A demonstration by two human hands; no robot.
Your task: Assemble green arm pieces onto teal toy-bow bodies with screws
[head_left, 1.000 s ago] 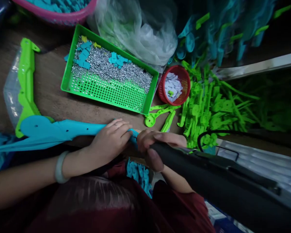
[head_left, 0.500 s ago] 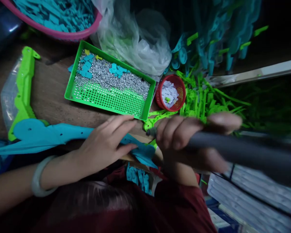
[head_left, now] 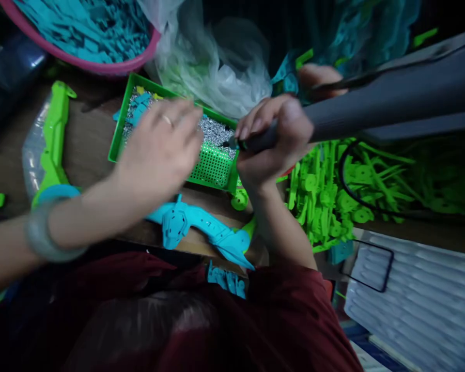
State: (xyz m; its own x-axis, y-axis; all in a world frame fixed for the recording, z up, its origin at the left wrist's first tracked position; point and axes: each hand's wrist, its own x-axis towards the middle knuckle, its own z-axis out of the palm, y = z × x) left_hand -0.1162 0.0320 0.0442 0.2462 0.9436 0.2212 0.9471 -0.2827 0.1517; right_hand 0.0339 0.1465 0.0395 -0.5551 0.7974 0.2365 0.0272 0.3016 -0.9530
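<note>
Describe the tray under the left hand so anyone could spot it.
Find the pink basin of blue parts, top left. Just below lies a green perforated tray, under the left hand. It alone holds small silver screws.

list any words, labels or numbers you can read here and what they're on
None can be read: the green perforated plastic tray, the grey electric screwdriver in the right hand, the pink-rimmed plastic basin and the white ribbed panel show no legible print.
</note>
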